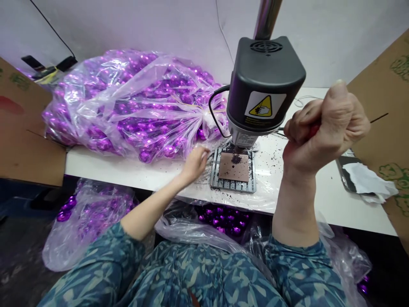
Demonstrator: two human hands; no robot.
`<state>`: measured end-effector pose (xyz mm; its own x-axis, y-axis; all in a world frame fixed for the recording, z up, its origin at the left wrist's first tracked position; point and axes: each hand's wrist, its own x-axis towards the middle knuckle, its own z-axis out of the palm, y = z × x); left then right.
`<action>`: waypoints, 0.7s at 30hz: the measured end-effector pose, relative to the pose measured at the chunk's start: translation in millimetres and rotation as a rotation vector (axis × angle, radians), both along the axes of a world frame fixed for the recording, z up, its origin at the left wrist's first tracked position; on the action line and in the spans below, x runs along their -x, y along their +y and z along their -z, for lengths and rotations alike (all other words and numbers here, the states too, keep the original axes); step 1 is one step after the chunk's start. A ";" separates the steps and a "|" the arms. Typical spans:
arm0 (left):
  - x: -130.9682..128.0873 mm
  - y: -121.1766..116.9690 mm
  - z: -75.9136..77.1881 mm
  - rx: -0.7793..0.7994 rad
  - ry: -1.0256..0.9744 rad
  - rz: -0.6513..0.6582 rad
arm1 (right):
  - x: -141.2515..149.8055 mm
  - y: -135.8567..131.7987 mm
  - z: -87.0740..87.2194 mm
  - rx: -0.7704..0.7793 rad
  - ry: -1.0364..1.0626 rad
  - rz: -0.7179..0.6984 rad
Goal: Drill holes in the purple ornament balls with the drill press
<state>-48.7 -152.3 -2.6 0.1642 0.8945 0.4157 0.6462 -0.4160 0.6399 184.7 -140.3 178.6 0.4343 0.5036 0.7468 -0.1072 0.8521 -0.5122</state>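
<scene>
Little room between left hand and edge of metal base

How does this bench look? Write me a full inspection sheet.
Surface: white tabletop, dark shavings strewn around the drill press.
Job's things: drill press above a brown square plate on a slotted base; shavings heaped on the plate.
Clutter: crumpled white tissue over a dark flat device.
Hands: right hand closed around a red grip; left hand beside the slotted base, contents unclear.
Cables: black cable looping left of the drill press.
Surroundings: tied clear bag of purple faceted balls; printed cardboard on both sides.
</scene>
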 end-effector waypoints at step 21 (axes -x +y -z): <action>9.6 34.6 -18.9 -0.014 -0.080 -0.142 | -0.7 -3.0 7.2 -0.022 -0.012 -0.001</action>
